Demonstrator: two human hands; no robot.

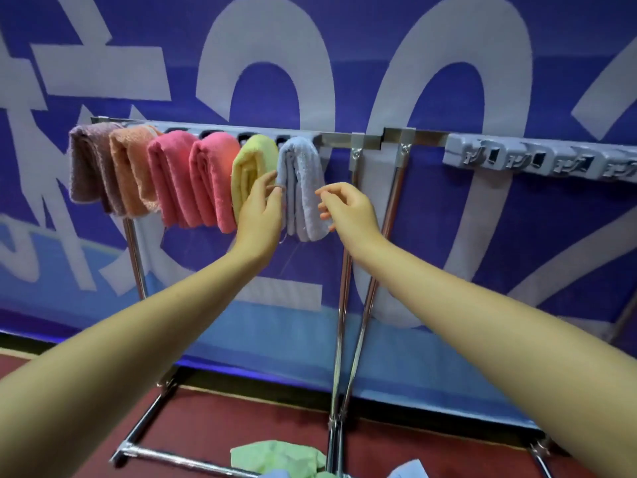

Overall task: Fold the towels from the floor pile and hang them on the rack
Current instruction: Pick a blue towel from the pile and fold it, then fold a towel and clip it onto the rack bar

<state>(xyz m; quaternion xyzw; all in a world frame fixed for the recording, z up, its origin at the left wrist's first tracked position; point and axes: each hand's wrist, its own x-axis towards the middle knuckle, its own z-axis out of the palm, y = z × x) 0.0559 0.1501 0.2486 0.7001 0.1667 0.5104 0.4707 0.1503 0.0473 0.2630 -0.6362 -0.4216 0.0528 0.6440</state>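
Left hand [262,205] beside blue towel [301,188], green towel [275,458] on floor [241,426]

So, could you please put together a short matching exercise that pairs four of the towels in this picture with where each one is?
Things:
1. purple towel
2. yellow towel
3. light blue towel
4. green towel

Places:
A. crumpled on the floor at the foot of the rack
B. hanging between the left hand and the right hand
C. first on the left end of the rack
D. hanging just left of the light blue towel

Pairs: 1-C, 2-D, 3-B, 4-A
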